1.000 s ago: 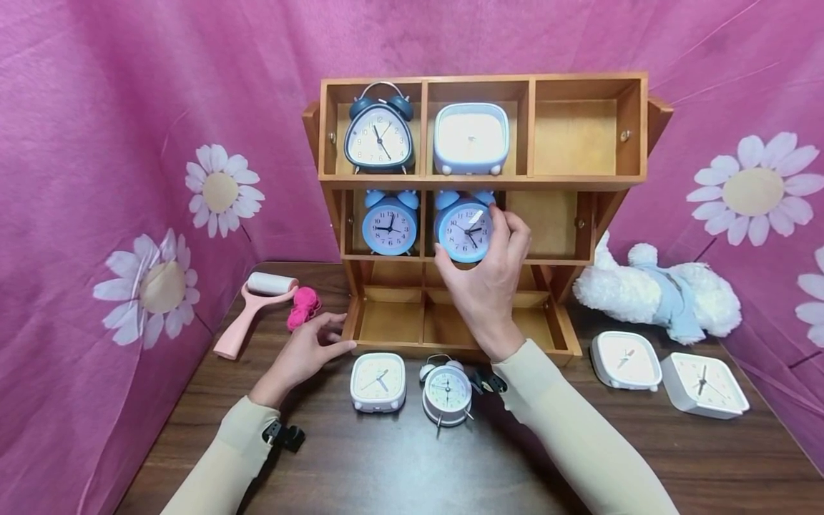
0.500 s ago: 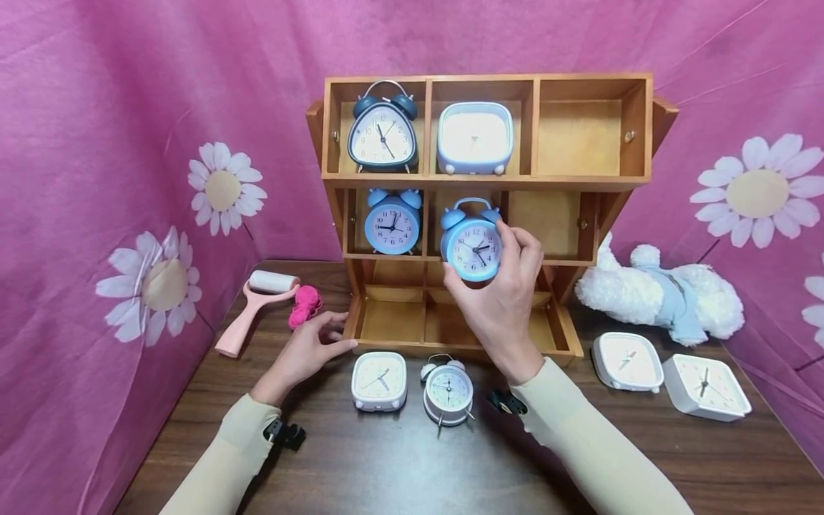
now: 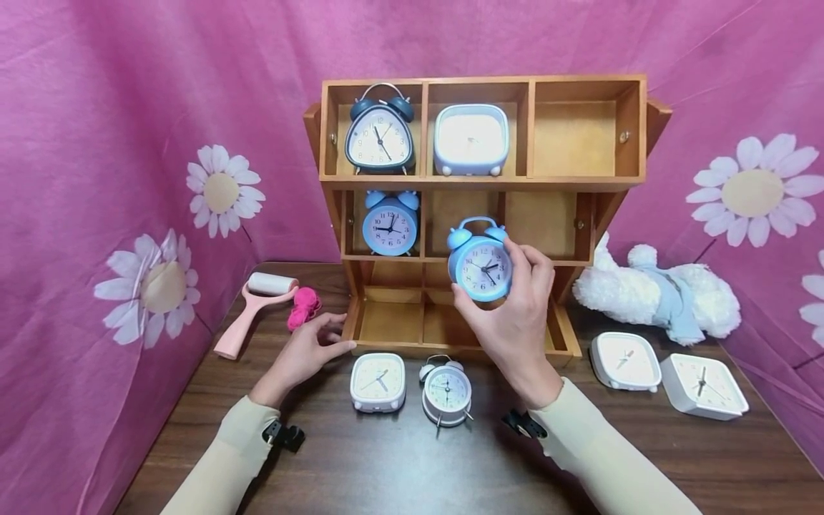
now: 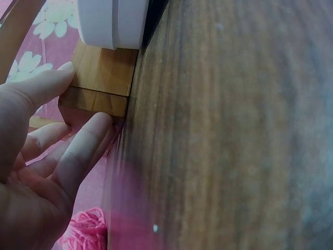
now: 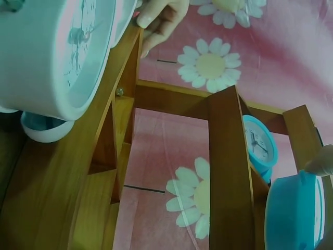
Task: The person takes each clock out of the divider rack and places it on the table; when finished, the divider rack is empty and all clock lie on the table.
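Observation:
My right hand [image 3: 515, 322] pinches a light-blue twin-bell alarm clock [image 3: 484, 268] between thumb and fingers. The clock is in front of the wooden shelf [image 3: 483, 181], dial facing me; in the right wrist view its blue case [image 5: 291, 213] shows at the lower right. My left hand [image 3: 309, 354] rests at the shelf's lower left corner. In the left wrist view, its fairly straight thumb and fingers touch the wooden corner [image 4: 99, 78]. Another light-blue alarm clock [image 3: 390, 225] stands in the middle row's left compartment. Above it are a dark teal triangular clock [image 3: 379, 139] and a pale-blue rounded clock [image 3: 471, 139].
Before the shelf stand a white square clock [image 3: 378, 383] and a white twin-bell clock [image 3: 447, 393]. To the right are two more white clocks, one rounded [image 3: 626, 361] and one square [image 3: 704, 386], and a plush toy [image 3: 656, 293]. A pink lint roller [image 3: 247, 315] and pink yarn [image 3: 304, 307] lie left.
My right hand has drawn the light-blue alarm clock out of the middle compartment of the middle row, toward me, down and slightly right. The left hand has stayed at the shelf corner.

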`<act>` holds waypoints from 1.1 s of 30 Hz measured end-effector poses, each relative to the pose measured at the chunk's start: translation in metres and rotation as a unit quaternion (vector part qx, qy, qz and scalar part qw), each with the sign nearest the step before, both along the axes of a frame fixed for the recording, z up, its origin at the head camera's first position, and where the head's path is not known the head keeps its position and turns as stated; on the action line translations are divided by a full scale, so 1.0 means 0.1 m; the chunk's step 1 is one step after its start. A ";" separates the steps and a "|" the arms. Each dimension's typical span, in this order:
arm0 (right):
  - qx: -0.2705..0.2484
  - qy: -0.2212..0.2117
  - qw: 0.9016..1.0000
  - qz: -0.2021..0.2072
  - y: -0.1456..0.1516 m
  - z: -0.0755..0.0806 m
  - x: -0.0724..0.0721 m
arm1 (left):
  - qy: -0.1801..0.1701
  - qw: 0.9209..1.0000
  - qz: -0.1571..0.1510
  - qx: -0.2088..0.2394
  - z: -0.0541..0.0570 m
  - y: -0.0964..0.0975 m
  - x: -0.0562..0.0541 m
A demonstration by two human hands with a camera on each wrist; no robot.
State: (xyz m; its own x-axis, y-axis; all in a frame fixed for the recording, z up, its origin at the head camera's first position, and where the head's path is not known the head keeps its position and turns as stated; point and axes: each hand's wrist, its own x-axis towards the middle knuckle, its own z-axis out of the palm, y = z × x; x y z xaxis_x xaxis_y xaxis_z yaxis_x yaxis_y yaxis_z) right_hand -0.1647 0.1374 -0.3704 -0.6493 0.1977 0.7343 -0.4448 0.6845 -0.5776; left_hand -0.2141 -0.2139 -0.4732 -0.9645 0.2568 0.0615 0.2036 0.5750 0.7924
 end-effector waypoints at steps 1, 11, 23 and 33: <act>-0.003 -0.001 1.000 -0.001 0.02 0.00 0.02 | 0.000 1.000 -0.001 0.000 0.00 0.00 0.00; -0.001 -0.019 1.000 -0.005 0.15 -0.05 0.21 | 0.000 1.000 0.000 0.000 0.00 0.00 -0.01; -0.017 -0.095 0.995 -0.012 0.31 -0.16 0.41 | -0.001 1.000 0.000 -0.002 0.00 0.02 -0.01; 0.006 -0.126 0.992 -0.013 0.38 -0.27 0.59 | 0.001 1.000 -0.001 -0.002 0.01 0.02 0.02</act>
State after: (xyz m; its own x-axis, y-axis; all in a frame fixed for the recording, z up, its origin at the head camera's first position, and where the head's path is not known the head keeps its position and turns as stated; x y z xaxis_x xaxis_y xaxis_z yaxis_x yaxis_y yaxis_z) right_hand -0.1059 0.1758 -0.3977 -0.8069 0.2086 0.5527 -0.2698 0.7021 -0.6590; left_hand -0.2119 -0.2117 -0.4723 -0.9640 0.2587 0.0617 0.2057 0.5782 0.7895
